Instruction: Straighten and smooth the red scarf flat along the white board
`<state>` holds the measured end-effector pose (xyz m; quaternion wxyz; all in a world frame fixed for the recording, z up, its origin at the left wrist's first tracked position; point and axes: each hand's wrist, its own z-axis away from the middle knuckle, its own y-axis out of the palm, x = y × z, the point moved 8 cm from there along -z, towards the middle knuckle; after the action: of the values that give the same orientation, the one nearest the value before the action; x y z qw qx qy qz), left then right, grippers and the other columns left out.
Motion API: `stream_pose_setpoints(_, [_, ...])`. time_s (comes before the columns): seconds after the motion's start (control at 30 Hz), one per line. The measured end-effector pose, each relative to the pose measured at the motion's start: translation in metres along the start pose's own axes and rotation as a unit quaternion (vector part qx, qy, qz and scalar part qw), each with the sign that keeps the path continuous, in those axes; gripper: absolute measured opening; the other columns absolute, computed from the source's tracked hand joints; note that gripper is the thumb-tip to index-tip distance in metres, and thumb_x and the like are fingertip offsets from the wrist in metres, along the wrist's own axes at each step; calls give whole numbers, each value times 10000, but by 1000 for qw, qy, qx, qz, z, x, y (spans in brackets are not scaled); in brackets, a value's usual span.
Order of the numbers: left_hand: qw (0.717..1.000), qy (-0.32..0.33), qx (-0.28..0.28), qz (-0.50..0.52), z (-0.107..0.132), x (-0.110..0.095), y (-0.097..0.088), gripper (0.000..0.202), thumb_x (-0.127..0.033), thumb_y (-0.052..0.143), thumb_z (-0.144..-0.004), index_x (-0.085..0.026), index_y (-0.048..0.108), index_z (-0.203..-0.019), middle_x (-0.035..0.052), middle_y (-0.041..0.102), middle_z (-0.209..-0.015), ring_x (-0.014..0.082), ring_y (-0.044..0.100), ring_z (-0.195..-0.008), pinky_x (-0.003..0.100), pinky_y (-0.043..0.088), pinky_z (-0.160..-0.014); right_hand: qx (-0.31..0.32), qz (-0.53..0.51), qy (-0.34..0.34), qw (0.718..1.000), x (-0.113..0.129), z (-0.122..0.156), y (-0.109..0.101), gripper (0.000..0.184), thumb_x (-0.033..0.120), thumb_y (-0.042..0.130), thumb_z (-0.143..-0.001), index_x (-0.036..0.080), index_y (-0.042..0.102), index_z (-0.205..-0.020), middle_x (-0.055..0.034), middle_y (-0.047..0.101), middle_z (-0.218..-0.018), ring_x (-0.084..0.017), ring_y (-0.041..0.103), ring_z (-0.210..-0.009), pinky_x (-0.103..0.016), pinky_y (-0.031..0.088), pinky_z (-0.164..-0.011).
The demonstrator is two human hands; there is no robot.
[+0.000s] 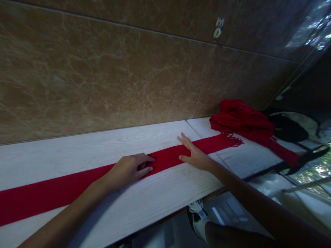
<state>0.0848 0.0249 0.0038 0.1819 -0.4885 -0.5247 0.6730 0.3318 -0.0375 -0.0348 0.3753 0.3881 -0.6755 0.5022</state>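
Note:
A long red scarf (pixel 51 193) lies stretched flat along a white wood-grain tabletop (pixel 144 203), its fringed end (pixel 234 140) toward the right. My left hand (pixel 130 168) rests on the scarf near its middle, fingers curled and pressing the fabric. My right hand (pixel 195 153) lies flat on the scarf further right, fingers stretched out and palm down. Neither hand lifts the cloth.
A crumpled pile of red fabric (pixel 241 119) sits at the table's far right by the brown marble wall (pixel 116 75). Dark items (pixel 287 127) lie beyond it. Below the front edge, my foot in a white shoe (pixel 198 217) shows on the floor.

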Motion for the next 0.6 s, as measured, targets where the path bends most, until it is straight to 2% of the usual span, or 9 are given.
stream_pose_setpoints(0.03, [1000, 0, -1, 0, 0, 0, 0, 380, -437, 578, -991, -250, 735, -1282, 61, 792, -1102, 197, 719, -879, 316, 530, -807, -2, -2, 5, 1000, 0, 0, -2, 1058, 282, 746, -782, 290, 203, -1690, -149, 520, -1591, -281, 276, -1597, -548, 277, -1256])
stream_pose_setpoints(0.07, [1000, -1, -1, 1, 0, 0, 0, 381, -441, 577, -990, -251, 736, -1280, 56, 792, -1081, 191, 714, -862, 310, 526, -794, -5, -3, 6, 1000, 0, 1, -4, 1088, 291, 750, -785, 314, 153, -1694, -152, 365, -1701, -277, 210, -1617, -552, 260, -1263])
stream_pose_setpoints(0.1, [1000, -2, -1, 1, 0, 0, 0, 384, -447, 577, -989, -252, 736, -1278, 52, 792, -1060, 187, 709, -845, 305, 522, -781, -9, -2, 1, 1000, 2, 1, -5, 1091, 299, 750, -793, 318, 134, -1693, -154, 302, -1730, -277, 204, -1619, -554, 241, -1269])
stream_pose_setpoints(0.17, [1000, -2, -1, 2, 0, 0, 0, 394, -467, 577, -988, -254, 738, -1278, 47, 789, -1031, 182, 702, -821, 298, 514, -759, -17, 4, -20, 1000, 6, 1, -7, 1026, 320, 751, -809, 278, 203, -1676, -167, 480, -1607, -286, 360, -1558, -550, 239, -1272])
stream_pose_setpoints(0.23, [1000, 0, -3, 5, 0, 0, 0, 402, -483, 579, -987, -255, 739, -1276, 47, 787, -1016, 180, 696, -809, 293, 507, -743, -20, 13, -36, 999, 10, 1, -7, 915, 351, 762, -815, 230, 345, -1620, -110, 684, -1258, -290, 553, -1409, -540, 308, -1244])
stream_pose_setpoints(0.3, [1000, 0, -3, 6, 0, 0, 0, 403, -484, 578, -986, -255, 739, -1276, 48, 784, -1003, 180, 692, -801, 290, 500, -734, -21, 15, -41, 999, 12, 1, -5, 783, 362, 759, -820, 211, 473, -1533, -20, 678, -946, -283, 656, -1271, -523, 392, -1193])
stream_pose_setpoints(0.37, [1000, -3, 1, 4, 0, 1, 0, 410, -479, 577, -985, -248, 737, -1283, 52, 780, -986, 182, 689, -792, 292, 493, -728, -25, 14, -43, 999, 13, 1, -4, 661, 341, 737, -827, 222, 557, -1453, 28, 625, -804, -276, 688, -1213, -507, 434, -1159])
stream_pose_setpoints(0.47, [1000, -6, 7, 2, 0, 1, 1, 418, -476, 578, -985, -244, 733, -1297, 55, 777, -988, 190, 693, -801, 300, 489, -734, -47, 22, -46, 998, 12, 1, -8, 552, 283, 685, -823, 225, 629, -1370, 40, 586, -750, -275, 682, -1238, -494, 433, -1157])
stream_pose_setpoints(0.6, [1000, -5, 8, 1, 0, 1, 2, 419, -464, 577, -989, -238, 732, -1305, 62, 778, -1013, 194, 696, -818, 305, 491, -752, -100, 45, -45, 993, 4, 2, -18, 660, 217, 628, -792, 194, 597, -1451, 36, 558, -749, -278, 647, -1306, -497, 383, -1201])
